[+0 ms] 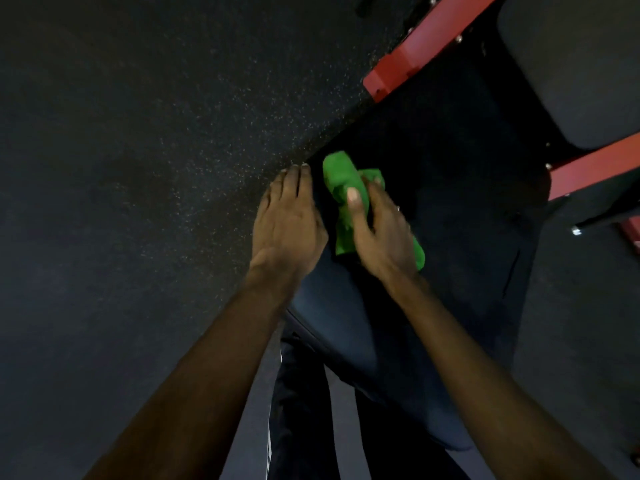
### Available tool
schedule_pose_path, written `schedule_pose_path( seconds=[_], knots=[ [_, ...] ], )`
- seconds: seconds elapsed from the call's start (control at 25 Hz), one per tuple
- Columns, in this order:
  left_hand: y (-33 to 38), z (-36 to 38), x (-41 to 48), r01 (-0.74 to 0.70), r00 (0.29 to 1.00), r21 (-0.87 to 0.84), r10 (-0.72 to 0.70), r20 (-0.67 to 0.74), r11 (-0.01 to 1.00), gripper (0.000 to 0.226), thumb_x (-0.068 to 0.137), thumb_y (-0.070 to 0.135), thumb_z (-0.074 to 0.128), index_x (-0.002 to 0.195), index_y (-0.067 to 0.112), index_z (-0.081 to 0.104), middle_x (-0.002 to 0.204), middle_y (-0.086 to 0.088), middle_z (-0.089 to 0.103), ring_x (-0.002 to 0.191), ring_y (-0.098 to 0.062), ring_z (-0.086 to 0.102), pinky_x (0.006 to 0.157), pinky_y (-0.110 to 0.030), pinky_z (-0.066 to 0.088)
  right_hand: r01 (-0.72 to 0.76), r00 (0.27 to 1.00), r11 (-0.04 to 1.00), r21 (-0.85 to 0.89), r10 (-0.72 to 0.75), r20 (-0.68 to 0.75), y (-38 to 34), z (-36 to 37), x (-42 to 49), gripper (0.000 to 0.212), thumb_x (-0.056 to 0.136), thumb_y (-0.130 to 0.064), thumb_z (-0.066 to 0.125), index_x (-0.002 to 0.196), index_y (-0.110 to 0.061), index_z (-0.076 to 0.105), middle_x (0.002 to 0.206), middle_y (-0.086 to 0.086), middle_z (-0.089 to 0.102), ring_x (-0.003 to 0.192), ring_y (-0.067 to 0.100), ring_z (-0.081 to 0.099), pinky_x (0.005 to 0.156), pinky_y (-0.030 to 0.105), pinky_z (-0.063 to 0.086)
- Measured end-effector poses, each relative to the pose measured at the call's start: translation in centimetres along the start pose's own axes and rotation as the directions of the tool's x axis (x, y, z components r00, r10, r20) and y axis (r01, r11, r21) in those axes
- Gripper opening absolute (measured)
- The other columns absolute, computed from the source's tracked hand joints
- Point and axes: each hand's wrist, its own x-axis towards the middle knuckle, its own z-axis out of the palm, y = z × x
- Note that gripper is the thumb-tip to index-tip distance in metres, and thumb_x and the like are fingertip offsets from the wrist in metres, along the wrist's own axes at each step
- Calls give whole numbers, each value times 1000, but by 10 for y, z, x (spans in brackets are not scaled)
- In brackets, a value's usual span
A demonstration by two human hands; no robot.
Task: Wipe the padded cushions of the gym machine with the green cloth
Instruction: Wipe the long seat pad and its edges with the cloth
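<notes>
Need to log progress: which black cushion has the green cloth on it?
The large cushion in the middle, where the right hand holds the green cloth. The other cushion, top right past the red bar, has nothing on it.

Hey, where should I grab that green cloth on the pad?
Grip the green cloth by its bunched far end, coming down from above: it lies crumpled on the black cushion, and the right hand covers its near part.

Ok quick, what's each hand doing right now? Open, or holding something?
Left hand: open, fingers straight, resting on the edge of the cushion.
Right hand: closed on the green cloth, thumb on top, holding it on the cushion.
</notes>
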Motion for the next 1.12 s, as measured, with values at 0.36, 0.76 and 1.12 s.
schedule_pose_path(
  seconds=[0.36, 0.76, 1.12],
  knots=[
    [2, 15, 11, -58, 998, 186, 53, 32, 981, 62, 108, 36, 17, 159, 4, 7, 167, -15, 11, 155, -26, 11, 127, -40, 10, -103, 986, 995, 16, 104, -127, -1, 10, 87, 66, 104, -52, 38, 161, -22, 20, 165, 7, 29, 146, 29, 38, 111, 47, 38],
    [1, 17, 10, -45, 999, 206, 42, 19, 977, 61, 108, 36, 17, 160, 7, 7, 167, -14, 15, 154, -26, 14, 126, -41, 13, 97, 992, 990, -104, -104, -68, 25, 11, 106, 56, 105, -47, 39, 157, -26, 34, 163, 4, 34, 152, 25, 28, 118, 48, 34],
    [0, 17, 11, -47, 999, 193, 42, 31, 980, 62, 108, 38, 15, 160, 7, 7, 167, -14, 15, 154, -27, 14, 126, -42, 13, 30, 999, 993, -118, -34, -33, 28, 9, 22, 68, 99, -56, 47, 155, -19, 34, 163, 4, 33, 152, 25, 27, 120, 43, 30]
  ],
)
